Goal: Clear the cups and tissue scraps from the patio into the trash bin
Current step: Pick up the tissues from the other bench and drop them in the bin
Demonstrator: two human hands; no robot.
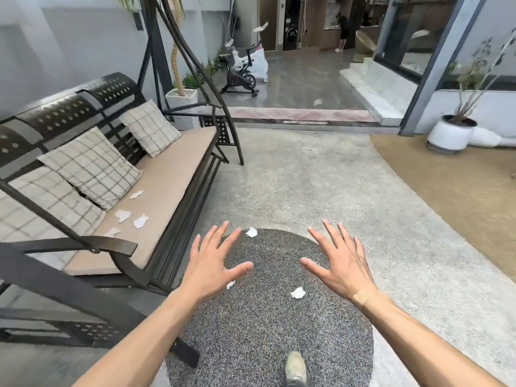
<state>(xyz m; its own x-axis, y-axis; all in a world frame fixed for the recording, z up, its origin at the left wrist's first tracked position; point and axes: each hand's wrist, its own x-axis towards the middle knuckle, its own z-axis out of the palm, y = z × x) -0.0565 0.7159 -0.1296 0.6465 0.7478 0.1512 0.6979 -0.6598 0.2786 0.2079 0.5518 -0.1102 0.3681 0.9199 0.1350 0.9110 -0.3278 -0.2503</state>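
My left hand (213,261) and my right hand (339,259) are stretched out in front of me, palms down, fingers spread, holding nothing. Below them lies a round speckled grey patch of floor (268,336) with white tissue scraps: one (251,232) near my left fingertips, one (298,292) between my wrists, and one (230,284) partly hidden under my left hand. Several more scraps lie on the tan seat cushion (173,188) of the swing bench, such as one (122,215) and another (140,220). No cup or trash bin shows.
The dark metal swing bench (117,247) with checked pillows fills the left. A white potted plant (449,132) stands at the right by a tan mat. Beyond a step, an exercise bike (241,76) stands on polished floor with another scrap (317,101). My shoe (295,368) shows below.
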